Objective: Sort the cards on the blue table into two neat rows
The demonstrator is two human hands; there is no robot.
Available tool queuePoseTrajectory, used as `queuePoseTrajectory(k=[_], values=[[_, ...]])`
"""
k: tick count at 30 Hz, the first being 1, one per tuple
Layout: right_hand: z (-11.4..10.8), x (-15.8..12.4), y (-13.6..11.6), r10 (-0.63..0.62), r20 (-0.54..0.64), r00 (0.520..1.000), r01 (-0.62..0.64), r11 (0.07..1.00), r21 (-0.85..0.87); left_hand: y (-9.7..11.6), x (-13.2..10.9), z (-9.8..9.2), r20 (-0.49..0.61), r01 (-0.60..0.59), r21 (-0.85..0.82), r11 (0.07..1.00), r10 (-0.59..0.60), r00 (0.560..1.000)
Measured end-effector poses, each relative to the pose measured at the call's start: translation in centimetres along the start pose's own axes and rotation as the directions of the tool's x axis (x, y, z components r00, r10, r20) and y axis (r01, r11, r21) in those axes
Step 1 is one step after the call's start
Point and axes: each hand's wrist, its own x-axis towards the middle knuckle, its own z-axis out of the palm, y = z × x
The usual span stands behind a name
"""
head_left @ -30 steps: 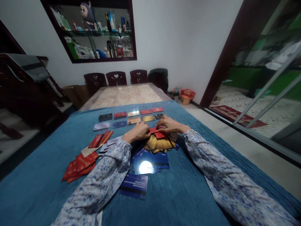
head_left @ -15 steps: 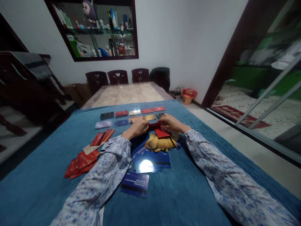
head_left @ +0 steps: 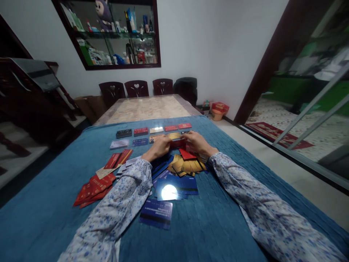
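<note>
The left hand (head_left: 160, 147) and right hand (head_left: 196, 142) are meeting over the blue cloth (head_left: 218, 218), both pinching a red stack (head_left: 178, 143) between them. Gold cards (head_left: 188, 165) are lying at its 6 o'clock and sorted rows (head_left: 152, 130) at 11.

The red cards (head_left: 178, 143) are pinched between the left hand (head_left: 159, 147) and the right hand (head_left: 196, 142) and mostly buried under the fingers, so there's no counting them. Print on the rows of cards (head_left: 152, 131) beyond is too small to read. Glare wipes out the face of one blue card (head_left: 169, 191). Both sleeves (head_left: 120, 214) run off the bottom edge. Behind the glass door (head_left: 313, 94) there's a figure in white (head_left: 329, 63), just a blur.
</note>
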Motion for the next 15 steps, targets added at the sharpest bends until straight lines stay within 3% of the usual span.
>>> queuePoseTrajectory(k=[7, 15], values=[[0.0, -0.1, -1.0, 0.076, -0.005, 0.997, -0.077, 0.994, -0.076, -0.2, -0.2, 0.1, -0.008, 0.052, -0.020, 0.998, -0.052, 0.999], [-0.2, -0.2, -1.6, 0.038, 0.020, 0.999, -0.033, 0.982, -0.185, 0.2, -0.5, 0.0, -0.013, 0.085, 0.021, 0.996, -0.084, 0.996]])
